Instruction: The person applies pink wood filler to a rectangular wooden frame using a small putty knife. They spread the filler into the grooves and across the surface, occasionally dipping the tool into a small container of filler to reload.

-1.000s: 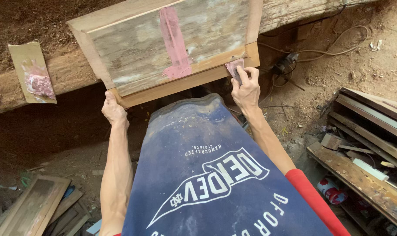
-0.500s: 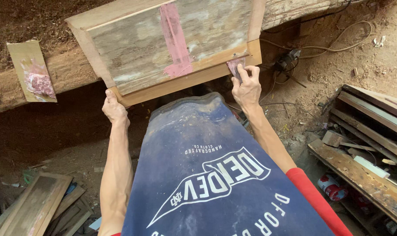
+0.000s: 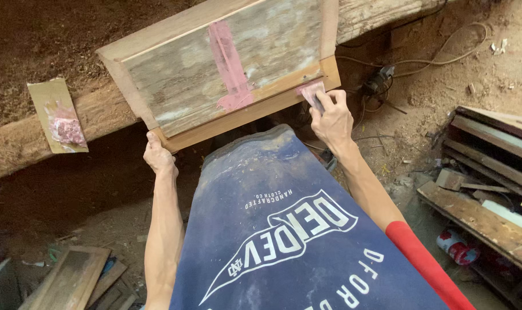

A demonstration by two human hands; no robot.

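A wooden panel (image 3: 226, 69) was seen, its framed centre weathered, grey and matt, streaked with dull pink filler (image 3: 229, 60). The frame wood looked smoother and browner. A rough log (image 3: 43, 135) and worn blue cloth (image 3: 272, 229) were shown.

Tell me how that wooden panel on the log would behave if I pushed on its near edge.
The wooden panel looks stiff, being framed boards. It overhangs the log, so it might tip; the left hand grips its corner while the right hand presses a scraper.
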